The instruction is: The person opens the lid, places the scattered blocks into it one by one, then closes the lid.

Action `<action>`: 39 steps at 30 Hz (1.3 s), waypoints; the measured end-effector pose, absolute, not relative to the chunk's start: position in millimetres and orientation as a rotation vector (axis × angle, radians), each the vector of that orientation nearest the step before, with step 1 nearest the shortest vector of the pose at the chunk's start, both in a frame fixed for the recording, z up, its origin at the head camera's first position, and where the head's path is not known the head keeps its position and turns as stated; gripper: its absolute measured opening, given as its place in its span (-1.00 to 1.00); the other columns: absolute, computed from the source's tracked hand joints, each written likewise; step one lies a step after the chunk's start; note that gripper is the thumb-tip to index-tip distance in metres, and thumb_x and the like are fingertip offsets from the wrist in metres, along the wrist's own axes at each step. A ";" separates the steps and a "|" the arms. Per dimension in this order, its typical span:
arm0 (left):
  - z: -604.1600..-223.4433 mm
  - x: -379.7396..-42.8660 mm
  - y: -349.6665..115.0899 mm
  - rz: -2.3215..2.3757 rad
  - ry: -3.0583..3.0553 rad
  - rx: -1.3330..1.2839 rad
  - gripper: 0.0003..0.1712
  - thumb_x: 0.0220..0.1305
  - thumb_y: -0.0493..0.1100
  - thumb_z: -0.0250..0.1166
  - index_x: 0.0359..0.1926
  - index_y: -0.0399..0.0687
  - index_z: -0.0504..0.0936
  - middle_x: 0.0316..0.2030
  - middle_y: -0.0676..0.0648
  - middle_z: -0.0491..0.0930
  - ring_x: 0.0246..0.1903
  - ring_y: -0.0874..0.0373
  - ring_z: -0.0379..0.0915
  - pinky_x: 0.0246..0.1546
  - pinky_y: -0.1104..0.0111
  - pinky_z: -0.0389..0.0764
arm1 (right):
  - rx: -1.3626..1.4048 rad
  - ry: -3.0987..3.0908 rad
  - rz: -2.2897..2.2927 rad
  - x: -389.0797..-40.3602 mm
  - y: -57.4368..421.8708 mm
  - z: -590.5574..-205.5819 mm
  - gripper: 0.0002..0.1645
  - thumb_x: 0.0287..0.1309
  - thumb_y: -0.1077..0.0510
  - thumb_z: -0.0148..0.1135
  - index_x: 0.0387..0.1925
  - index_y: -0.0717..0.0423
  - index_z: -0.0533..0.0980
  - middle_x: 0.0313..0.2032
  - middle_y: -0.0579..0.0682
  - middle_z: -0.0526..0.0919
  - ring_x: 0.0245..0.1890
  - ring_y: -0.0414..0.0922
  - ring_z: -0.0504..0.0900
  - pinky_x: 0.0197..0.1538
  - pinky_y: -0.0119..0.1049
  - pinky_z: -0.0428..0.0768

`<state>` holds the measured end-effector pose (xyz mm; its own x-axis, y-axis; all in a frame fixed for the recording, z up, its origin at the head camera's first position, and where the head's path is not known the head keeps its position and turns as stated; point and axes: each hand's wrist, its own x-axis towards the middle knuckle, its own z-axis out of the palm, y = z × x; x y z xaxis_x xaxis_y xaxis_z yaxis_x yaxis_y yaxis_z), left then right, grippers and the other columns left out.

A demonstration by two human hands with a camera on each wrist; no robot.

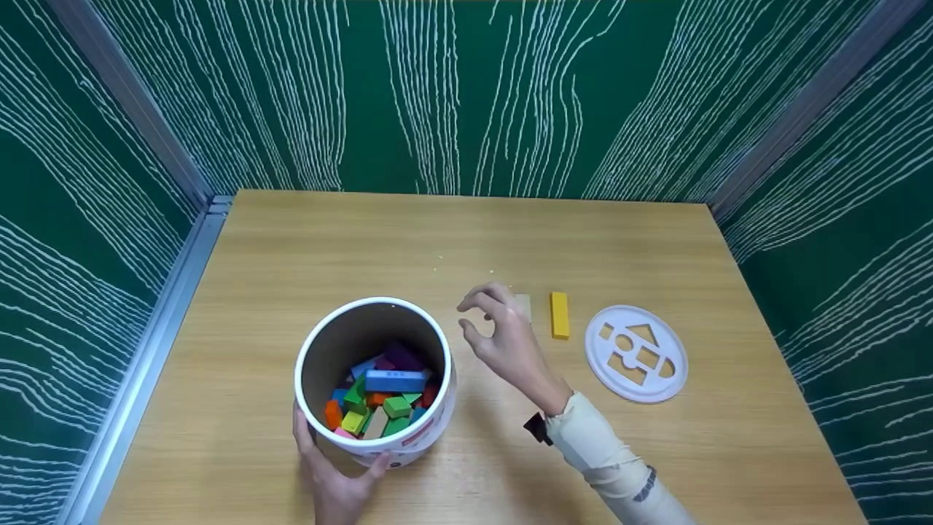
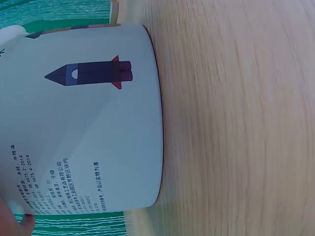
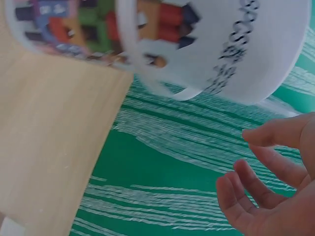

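A white round bucket [image 1: 430,430] with a printed rocket and lettering stands on the table, full of colored wooden blocks [image 1: 386,405]. My left hand [image 1: 339,485] holds its near left side, with the thumb at the front and the fingers along the left wall. In the left wrist view, the bucket wall [image 2: 98,118] fills much of the picture. To the right of the rim, my right hand [image 1: 503,339] hovers with bent, spread fingers and nothing between them. The right wrist view shows that hand [image 3: 275,182] apart from the bucket [image 3: 236,44].
A yellow block [image 1: 559,315] lies right of my right hand. A pale block [image 1: 523,306] is partly hidden behind that hand. Farther right lies a white round lid [image 1: 636,354] with shaped holes. Green patterned panels [image 1: 466,95] enclose the wooden table [image 1: 350,240].
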<state>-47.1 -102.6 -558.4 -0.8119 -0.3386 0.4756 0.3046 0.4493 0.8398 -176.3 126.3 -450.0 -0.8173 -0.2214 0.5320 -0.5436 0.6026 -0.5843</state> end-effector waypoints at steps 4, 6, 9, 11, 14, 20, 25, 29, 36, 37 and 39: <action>-559.0 -47.1 -103.4 -1.387 -2.104 0.045 0.35 -0.51 -0.20 0.54 0.31 -0.18 -0.13 0.32 -0.09 -0.09 0.23 0.08 -0.08 0.23 0.48 0.01 | 0.556 -2.448 1.059 -186.1 131.5 -461.9 -0.83 -0.16 0.28 0.25 -0.43 0.00 0.54 -0.27 -0.14 0.48 -0.24 -0.24 0.40 -0.36 -0.35 0.52; -558.1 -46.9 -103.5 -1.390 -2.115 0.068 0.35 -0.50 -0.20 0.54 0.31 -0.16 -0.14 0.32 -0.07 -0.10 0.23 0.07 -0.08 0.24 0.47 0.01 | 0.534 -2.450 1.048 -191.4 134.5 -468.9 -0.83 -0.17 0.28 0.25 -0.44 0.00 0.55 -0.28 -0.14 0.49 -0.25 -0.24 0.41 -0.37 -0.39 0.50; -556.0 -46.8 -103.5 -1.402 -2.132 0.108 0.35 -0.49 -0.20 0.54 0.32 -0.11 -0.15 0.33 -0.01 -0.11 0.23 0.06 -0.08 0.24 0.46 0.02 | 0.499 -2.454 1.036 -199.0 139.0 -478.7 -0.83 -0.19 0.30 0.26 -0.45 0.01 0.55 -0.29 -0.12 0.50 -0.27 -0.22 0.43 -0.39 -0.40 0.50; -556.1 -47.1 -103.9 -1.399 -2.131 0.111 0.35 -0.49 -0.20 0.54 0.32 -0.10 -0.15 0.33 -0.02 -0.11 0.23 0.06 -0.08 0.24 0.46 0.02 | 0.483 -2.454 1.035 -204.2 142.1 -485.2 -0.83 -0.20 0.31 0.26 -0.46 0.05 0.55 -0.30 -0.09 0.51 -0.28 -0.18 0.45 -0.39 -0.34 0.52; -557.2 -47.5 -104.7 -1.383 -2.124 0.102 0.35 -0.49 -0.19 0.54 0.32 -0.12 -0.14 0.33 -0.04 -0.10 0.22 0.05 -0.07 0.24 0.47 0.02 | 0.447 -2.463 1.029 -211.8 147.5 -495.1 -0.84 -0.22 0.33 0.27 -0.47 0.08 0.55 -0.30 -0.06 0.51 -0.29 -0.14 0.46 -0.40 -0.30 0.53; -554.2 -47.4 -105.0 -1.363 -2.141 0.131 0.33 -0.49 -0.17 0.54 0.32 -0.10 -0.12 0.32 -0.01 -0.09 0.22 0.04 -0.06 0.24 0.45 0.03 | 0.347 -2.497 1.035 -225.1 161.0 -520.6 -0.82 -0.25 0.36 0.28 -0.46 0.17 0.56 -0.32 -0.02 0.50 -0.26 -0.10 0.45 -0.20 -0.26 0.49; -541.0 -45.8 -101.3 -1.343 -2.118 0.092 0.33 -0.53 -0.17 0.54 0.30 -0.19 -0.10 0.32 -0.09 -0.07 0.22 0.07 -0.04 0.23 0.48 0.03 | 0.229 -2.563 1.025 -232.2 173.8 -542.7 -0.79 -0.23 0.36 0.27 -0.41 0.16 0.55 -0.26 0.04 0.47 -0.20 -0.05 0.42 -0.16 -0.20 0.48; -534.2 -46.7 -99.2 -1.329 -2.067 -0.008 0.32 -0.58 -0.21 0.53 0.26 -0.34 -0.07 0.28 -0.26 -0.04 0.22 0.02 -0.05 0.24 0.45 0.03 | 0.142 -2.606 0.982 -236.8 183.8 -555.7 -0.75 -0.23 0.37 0.25 -0.37 0.15 0.54 -0.24 0.08 0.45 -0.19 -0.01 0.41 -0.18 -0.17 0.48; -551.0 -49.1 -101.1 -1.369 -2.158 0.109 0.35 -0.53 -0.14 0.55 0.32 -0.09 -0.10 0.32 -0.06 -0.08 0.23 0.06 -0.07 0.26 0.32 0.04 | 0.066 -2.706 1.027 -240.7 198.3 -575.5 -0.67 -0.13 0.33 0.23 -0.21 0.30 0.52 -0.12 0.20 0.43 -0.14 0.06 0.42 -0.14 -0.13 0.53; -553.1 -49.2 -101.1 -1.379 -2.164 0.124 0.35 -0.52 -0.13 0.55 0.33 -0.05 -0.11 0.32 -0.04 -0.08 0.23 0.05 -0.07 0.26 0.27 0.05 | 0.060 -2.723 1.036 -241.1 199.6 -578.4 -0.66 -0.12 0.33 0.22 -0.19 0.31 0.51 -0.11 0.22 0.42 -0.13 0.07 0.42 -0.14 -0.13 0.53; -555.3 -49.0 -100.7 -1.394 -2.169 0.145 0.36 -0.51 -0.11 0.54 0.33 -0.01 -0.12 0.32 -0.01 -0.09 0.23 0.04 -0.07 0.25 0.17 0.06 | 0.042 -2.755 1.052 -241.7 201.9 -584.2 -0.64 -0.11 0.35 0.19 -0.16 0.33 0.50 -0.08 0.24 0.40 -0.10 0.09 0.42 -0.11 -0.11 0.53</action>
<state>-49.0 -100.7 -555.3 -0.8419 -0.3737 0.3894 0.1991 0.4556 0.8677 -241.7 201.9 -584.2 -0.9812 0.0415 0.1884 -0.0946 0.7477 -0.6572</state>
